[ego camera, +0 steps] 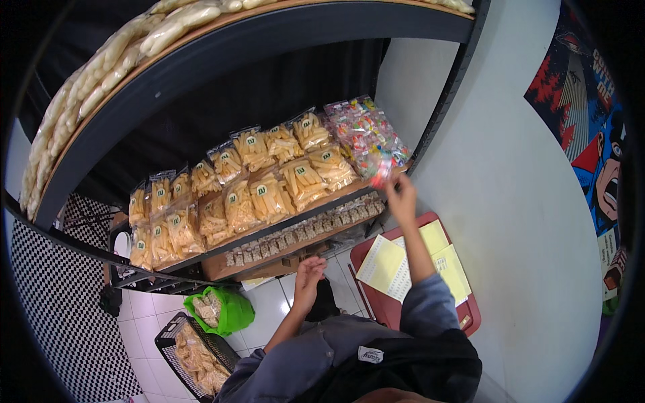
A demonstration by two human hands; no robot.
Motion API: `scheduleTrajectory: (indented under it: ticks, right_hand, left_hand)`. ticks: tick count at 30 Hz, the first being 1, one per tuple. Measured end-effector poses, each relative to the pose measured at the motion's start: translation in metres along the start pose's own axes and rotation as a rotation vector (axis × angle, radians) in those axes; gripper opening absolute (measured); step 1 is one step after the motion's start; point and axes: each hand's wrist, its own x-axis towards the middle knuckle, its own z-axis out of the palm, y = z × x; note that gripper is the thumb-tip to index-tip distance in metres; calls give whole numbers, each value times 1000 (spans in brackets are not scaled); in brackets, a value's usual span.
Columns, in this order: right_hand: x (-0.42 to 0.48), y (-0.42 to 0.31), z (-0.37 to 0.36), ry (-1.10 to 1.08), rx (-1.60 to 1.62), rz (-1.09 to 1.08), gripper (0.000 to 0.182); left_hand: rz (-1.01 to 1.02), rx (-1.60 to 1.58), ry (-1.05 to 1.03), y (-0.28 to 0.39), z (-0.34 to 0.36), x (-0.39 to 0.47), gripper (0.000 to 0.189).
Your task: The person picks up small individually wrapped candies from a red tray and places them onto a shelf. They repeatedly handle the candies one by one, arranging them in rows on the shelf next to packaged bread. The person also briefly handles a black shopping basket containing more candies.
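At the right end of the shelf, my right hand [401, 196] grips a small clear packet with red and white contents [381, 174], blurred. It is beside a pile of similar packets with colourful contents [365, 128]. My left hand [309, 279] is raised below the shelf's front edge, fingers slightly curled and nothing seen in it. Left of the colourful pile, clear bags of pale yellow stick snacks [269, 196] with round labels stand in two rows along the wooden shelf [352, 190].
A lower shelf holds small snack packets [282, 242]. A red tray table [433, 221] with yellow sheets [383, 267] stands at the right. A green bag [237, 312] and a black plastic crate [166, 342] of bagged snacks sit on the tiled floor. A dark shelf upright [443, 101] stands near the wall.
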Motion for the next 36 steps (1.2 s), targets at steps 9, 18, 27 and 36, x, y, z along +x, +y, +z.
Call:
scheduleTrajectory:
  ticks: [9, 18, 27, 36]
  right_hand:
    - [118, 43, 37, -157, -641, 78, 26]
    - [121, 34, 47, -191, -815, -33, 32]
    - [-12, -8, -18, 137, -456, -156, 18]
    - [-312, 30, -162, 343, -946, 598, 25]
  left_hand:
    - [-20, -69, 5, -2, 3, 15, 8]
    - [35, -89, 4, -8, -7, 23, 15]
    - [12, -44, -10, 0, -5, 10, 14]
    - [-101, 32, -182, -19, 7, -29, 14]
